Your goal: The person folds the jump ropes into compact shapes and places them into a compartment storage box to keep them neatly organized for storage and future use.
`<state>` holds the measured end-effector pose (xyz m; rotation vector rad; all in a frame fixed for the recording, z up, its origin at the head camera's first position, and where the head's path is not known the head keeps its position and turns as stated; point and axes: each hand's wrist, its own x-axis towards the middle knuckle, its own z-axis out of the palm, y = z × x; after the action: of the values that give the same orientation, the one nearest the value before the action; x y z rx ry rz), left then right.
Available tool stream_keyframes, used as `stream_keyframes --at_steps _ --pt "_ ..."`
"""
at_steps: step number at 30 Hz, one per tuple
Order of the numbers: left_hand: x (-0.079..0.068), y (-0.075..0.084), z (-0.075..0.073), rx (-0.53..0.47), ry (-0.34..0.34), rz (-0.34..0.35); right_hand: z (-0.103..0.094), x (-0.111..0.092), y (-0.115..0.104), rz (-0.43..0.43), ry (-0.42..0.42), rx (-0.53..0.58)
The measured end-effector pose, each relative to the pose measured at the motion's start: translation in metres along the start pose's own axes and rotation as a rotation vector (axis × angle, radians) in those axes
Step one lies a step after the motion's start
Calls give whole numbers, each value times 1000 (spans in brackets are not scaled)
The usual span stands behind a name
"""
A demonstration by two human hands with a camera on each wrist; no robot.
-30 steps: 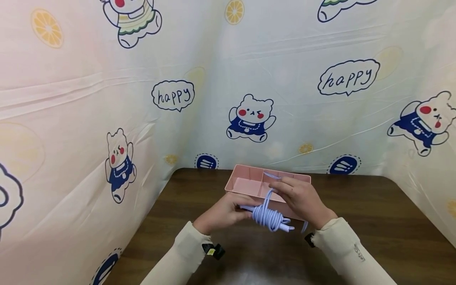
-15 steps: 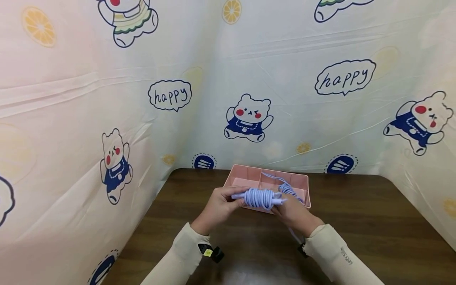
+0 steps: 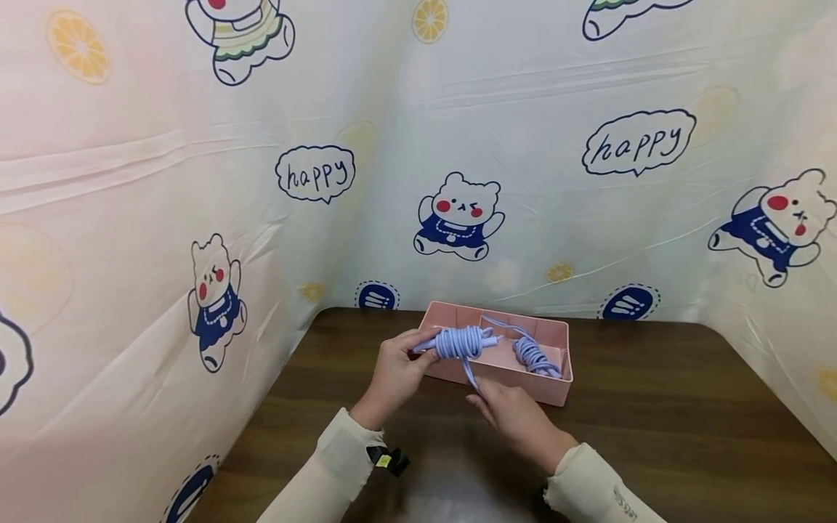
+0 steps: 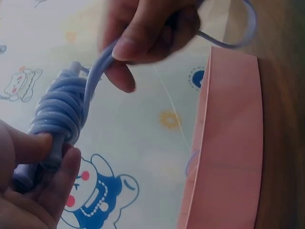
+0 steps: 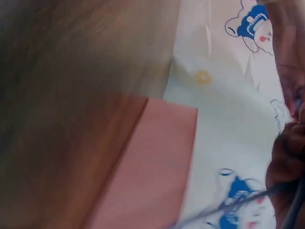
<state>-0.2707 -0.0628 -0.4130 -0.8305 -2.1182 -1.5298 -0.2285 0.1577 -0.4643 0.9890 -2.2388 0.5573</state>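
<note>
My left hand (image 3: 396, 372) pinches the left end of a light-blue cord wound into a bundle (image 3: 460, 341), held in the air over the front of a pink box (image 3: 548, 389). From the bundle a doubled strand (image 4: 98, 69) runs to my right hand (image 3: 522, 421), whose thumb and fingers pinch it, below and to the right of the bundle in the head view. A second wound light-blue cord (image 3: 532, 356) lies in the box's right part. In the right wrist view, blurred, a strand (image 5: 238, 204) stretches across to the dark hand at the edge.
The box stands on a dark wooden table (image 3: 654, 407), near its back edge. A divider splits its inside. A patterned cloth (image 3: 366, 232) hangs behind and at both sides of the table.
My right hand has gone from above and right of the bundle, round behind it, to below it, carrying the strand. The bundle is higher and further left. The second cord has come into sight.
</note>
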Motion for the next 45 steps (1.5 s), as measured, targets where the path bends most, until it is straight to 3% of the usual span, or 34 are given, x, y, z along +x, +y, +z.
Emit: stream_keyframes --at_steps 4,7,12,16,22,26,30,34,37,40,45 --pt "1 -3 -2 71 27 -8 -9 3 -7 -159 107 -233" --pt "1 -7 -3 117 3 -47 -20 7 -12 -252 153 -312" --pt "0 -6 0 218 -132 -102 -42 15 -17 -371 121 -370" --pt "0 1 2 285 -267 -79 -59 22 -15 -422 33 -387" --pt "-2 1 -3 163 -483 -71 -78 31 -7 -421 -46 -350" --pt "-5 -2 -9 28 -623 -14 -81 34 -3 -469 10 -305" --pt "-4 -1 -14 -57 -691 73 -77 35 4 -479 56 -233" --pt "-2 9 -19 -125 -714 117 -66 33 12 -464 62 -147" --pt "-5 10 -21 -208 -708 98 -54 27 17 -387 -8 5" --pt "-9 2 -19 -299 -646 96 -46 21 16 -224 -84 166" --pt "-14 -14 -15 -395 -473 36 -35 17 4 79 -164 292"
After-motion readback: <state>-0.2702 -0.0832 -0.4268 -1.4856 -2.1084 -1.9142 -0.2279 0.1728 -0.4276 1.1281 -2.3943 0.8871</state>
